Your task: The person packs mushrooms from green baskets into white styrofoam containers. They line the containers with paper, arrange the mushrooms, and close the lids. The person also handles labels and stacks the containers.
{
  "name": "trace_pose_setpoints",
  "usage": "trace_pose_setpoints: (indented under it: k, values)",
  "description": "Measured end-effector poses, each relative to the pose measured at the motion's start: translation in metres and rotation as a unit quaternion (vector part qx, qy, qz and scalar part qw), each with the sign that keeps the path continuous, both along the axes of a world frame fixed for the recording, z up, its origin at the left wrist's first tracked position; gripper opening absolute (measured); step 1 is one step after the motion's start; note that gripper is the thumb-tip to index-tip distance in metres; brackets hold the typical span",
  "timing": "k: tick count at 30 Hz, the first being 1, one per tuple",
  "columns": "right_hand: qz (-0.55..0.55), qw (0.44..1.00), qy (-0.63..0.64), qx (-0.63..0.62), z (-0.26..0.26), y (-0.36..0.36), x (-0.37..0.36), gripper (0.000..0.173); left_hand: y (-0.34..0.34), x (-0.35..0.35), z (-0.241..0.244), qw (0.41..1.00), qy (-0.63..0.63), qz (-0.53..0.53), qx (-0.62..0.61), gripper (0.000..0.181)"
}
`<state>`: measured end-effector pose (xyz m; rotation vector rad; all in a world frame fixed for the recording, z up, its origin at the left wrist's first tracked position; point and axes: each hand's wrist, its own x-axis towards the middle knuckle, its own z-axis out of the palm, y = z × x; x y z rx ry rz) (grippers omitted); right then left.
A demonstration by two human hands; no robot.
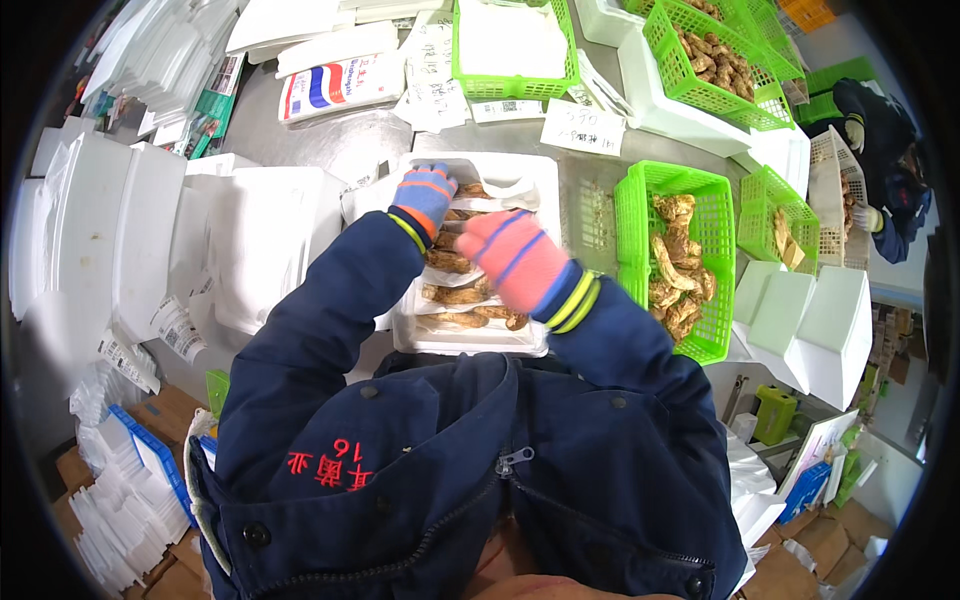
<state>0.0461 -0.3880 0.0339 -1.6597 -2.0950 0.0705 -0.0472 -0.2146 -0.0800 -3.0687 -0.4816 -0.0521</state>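
A white foam box [403, 336] in front of me holds rows of brown mushrooms [454, 295], set between strips of white paper [508, 178]. My left hand [425, 196], in a blue knit glove with orange bands, is at the box's far left part, beside the paper and the farthest mushrooms. Its fingertips point away from me, and what lies under them is hidden. Over the middle of the box is my right hand [514, 259], in a pink glove with blue bands. Its fingers are blurred and cover part of the mushroom rows; whether they grasp anything does not show.
Right of the box, a green plastic basket [628, 225] holds loose mushrooms [675, 262]. White foam lids or boxes [262, 240] stand to the left. Behind lie a packet of paper [341, 88] and a green basket with white sheets [514, 41]. A co-worker [889, 161] is at far right.
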Motion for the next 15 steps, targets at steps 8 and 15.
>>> trace_pose_setpoints:
  k: [8,15]
  values:
    - [-0.088,0.979,-0.182,-0.034,-0.041,0.061,-0.011,0.009,0.006,-0.013,-0.007,0.998,-0.056,-0.002,-0.014,0.021]
    - [-0.134,0.980,-0.111,-0.096,-0.083,0.073,0.034,0.025,-0.003,-0.008,0.002,0.998,-0.039,-0.030,0.026,0.020]
